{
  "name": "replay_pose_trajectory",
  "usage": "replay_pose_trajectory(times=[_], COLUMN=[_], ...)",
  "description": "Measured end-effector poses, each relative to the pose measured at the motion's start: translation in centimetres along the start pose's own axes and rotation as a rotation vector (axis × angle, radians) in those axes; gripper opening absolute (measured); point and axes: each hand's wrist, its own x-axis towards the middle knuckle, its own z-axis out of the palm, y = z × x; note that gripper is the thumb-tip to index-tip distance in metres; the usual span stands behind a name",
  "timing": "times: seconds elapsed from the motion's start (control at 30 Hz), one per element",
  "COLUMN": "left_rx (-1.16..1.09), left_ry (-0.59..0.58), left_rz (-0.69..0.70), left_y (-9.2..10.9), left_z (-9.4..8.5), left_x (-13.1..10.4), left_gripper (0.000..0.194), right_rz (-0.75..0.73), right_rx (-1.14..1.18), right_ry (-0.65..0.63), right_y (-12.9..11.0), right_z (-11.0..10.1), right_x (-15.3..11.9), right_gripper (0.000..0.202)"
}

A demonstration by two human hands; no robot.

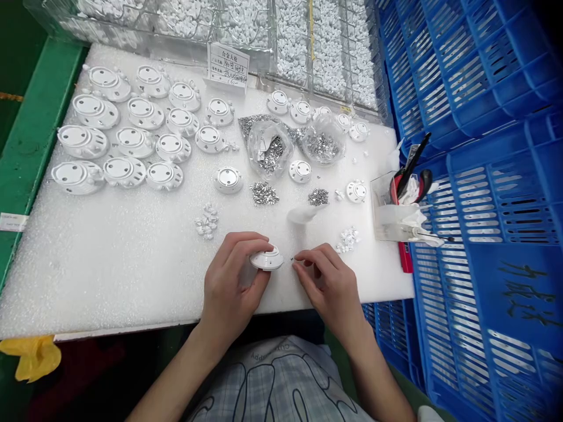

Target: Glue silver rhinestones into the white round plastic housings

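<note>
My left hand (235, 272) is closed around the edge of a white disc-shaped plastic part (267, 259), tilted up above the foam-covered table. Just right of it, my right hand (324, 275) pinches a tiny dark piece (292, 258) between thumb and forefinger; it is too small to name. Beyond my hands stands a white, narrow-tipped bottle (303, 214). A small heap of silvery metal bits (264, 193) lies ahead, with a darker heap of metal bits (318, 197) to its right. Small white pieces lie in a left pile (207, 221) and a right pile (348, 239).
Rows of similar white disc parts (132, 141) fill the table's left back. Bags of metal bits (270, 149) sit mid-table, behind them a handwritten card (227, 65) and clear trays (272, 35). At right are a clear tool box (385, 220) and blue crates (484, 211).
</note>
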Motion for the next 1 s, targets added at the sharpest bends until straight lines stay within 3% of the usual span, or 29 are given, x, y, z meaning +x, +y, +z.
replay_pose_trajectory(times=[0.23, 0.53, 0.8, 1.0], left_rx=[0.003, 0.009, 0.010, 0.007], left_ry=[-0.006, -0.012, -0.008, -0.002], left_rz=[-0.002, -0.009, -0.002, -0.004], left_y=[-0.1, 0.0, 0.0, 0.1], left_z=[0.0, -0.1, 0.0, 0.0], left_x=[-0.1, 0.1, 0.0, 0.1], left_gripper=[0.023, 0.020, 0.021, 0.020], right_rz=[0.089, 0.033, 0.100, 0.112], right_rx=[0.054, -0.020, 0.137, -0.013], right_ry=[-0.010, 0.013, -0.008, 0.021], right_y=[-0.7, -1.0, -0.8, -1.9], right_z=[0.0, 0.8, 0.2, 0.9], right_x=[0.1, 0.4, 0.4, 0.2], right_gripper=[0.009, 0.008, 0.011, 0.011])
